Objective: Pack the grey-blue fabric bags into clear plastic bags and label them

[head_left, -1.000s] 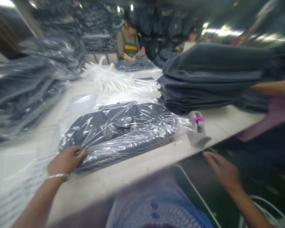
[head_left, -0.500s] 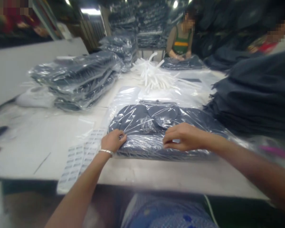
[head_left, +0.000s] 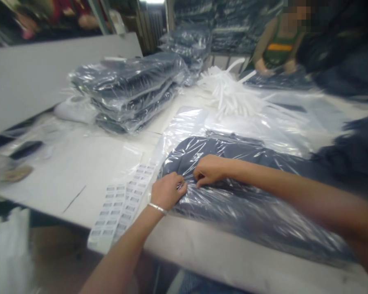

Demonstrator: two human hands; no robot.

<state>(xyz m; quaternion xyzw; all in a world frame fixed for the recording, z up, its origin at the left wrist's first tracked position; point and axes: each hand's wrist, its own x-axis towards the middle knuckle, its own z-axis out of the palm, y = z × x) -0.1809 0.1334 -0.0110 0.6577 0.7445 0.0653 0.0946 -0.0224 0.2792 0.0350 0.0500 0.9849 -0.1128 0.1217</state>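
A dark folded garment in a clear plastic bag [head_left: 245,196] lies on the white table [head_left: 88,163] in front of me. My left hand [head_left: 167,190], with a bracelet at the wrist, rests on the bag's near left corner, fingers curled on the plastic. My right hand [head_left: 209,169] sits just beside it on the same corner, fingers bent and pinching the plastic. Sheets of small barcode stickers [head_left: 119,204] lie right of the table's near edge, next to my left hand.
A stack of bagged garments [head_left: 129,90] stands at the back left. White plastic strips [head_left: 230,90] are heaped behind the bag, with loose clear bags [head_left: 248,126]. Another person [head_left: 279,45] works at the far end. Dark folded cloth [head_left: 352,155] is piled at right.
The view has swung left. My right hand came up from below the table onto the bag, then slid left to meet my left hand at the corner.
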